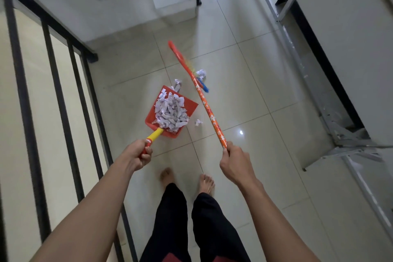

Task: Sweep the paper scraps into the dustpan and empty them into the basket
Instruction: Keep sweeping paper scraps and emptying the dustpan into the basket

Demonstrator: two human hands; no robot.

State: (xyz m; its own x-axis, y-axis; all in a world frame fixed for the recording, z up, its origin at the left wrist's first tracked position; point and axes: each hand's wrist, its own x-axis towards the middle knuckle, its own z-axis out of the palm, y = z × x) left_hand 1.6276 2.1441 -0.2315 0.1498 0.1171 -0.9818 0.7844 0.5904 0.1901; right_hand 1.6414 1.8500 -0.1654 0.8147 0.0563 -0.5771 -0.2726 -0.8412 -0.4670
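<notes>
My left hand (139, 155) grips the yellow handle of the red plastic dustpan (187, 106), heaped with white paper scraps (171, 112). My right hand (232, 165) holds the orange flowered broom (207, 106); a few loose crumpled scraps (201, 73) lie by its blurry head, I think.

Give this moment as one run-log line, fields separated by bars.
left hand: grips dustpan handle | right hand: grips broom handle | dustpan: heaped with paper scraps | floor: some stray scraps | basket: unseen

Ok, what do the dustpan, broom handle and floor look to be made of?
Dustpan: probably moulded plastic, smooth orange-red, thin walls. Broom handle: core unclear, wrapped in glossy orange flower-print film. Floor: glazed tile, judging by grout lines and a mirrored light spot.
</notes>
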